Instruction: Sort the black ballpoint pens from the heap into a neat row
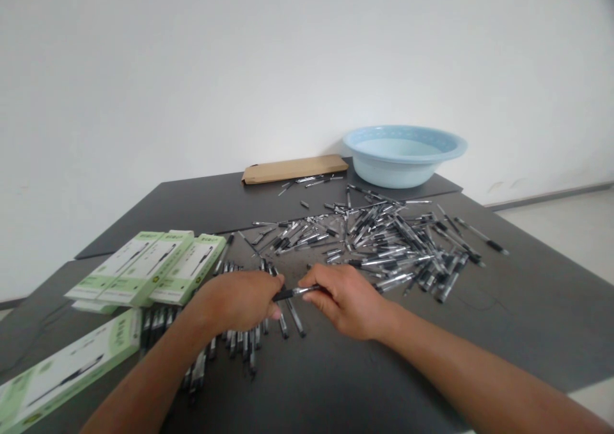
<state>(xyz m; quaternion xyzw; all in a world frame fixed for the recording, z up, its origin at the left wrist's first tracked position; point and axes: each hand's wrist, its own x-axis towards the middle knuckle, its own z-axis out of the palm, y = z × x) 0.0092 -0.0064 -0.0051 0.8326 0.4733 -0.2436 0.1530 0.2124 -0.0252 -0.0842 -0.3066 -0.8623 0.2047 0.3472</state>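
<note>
A black and clear pen [298, 291] is held level between my two hands, over the dark table [326, 383]. My left hand [244, 298] is closed on its black end. My right hand [343, 298] pinches the other end between thumb and fingers. Under and beside my left hand lie several similar pens [247, 344] in a rough row, partly hidden by the hand and forearm. Beyond my right hand spreads a large loose pile of pens and pen parts [384, 236].
Green and white pen boxes [144, 264] are stacked at the left, and another box [71, 370] lies nearer. A light blue basin [398, 172] stands at the back right. Beside it is a flat brown cardboard piece [295, 169]. A white wall rises behind the table.
</note>
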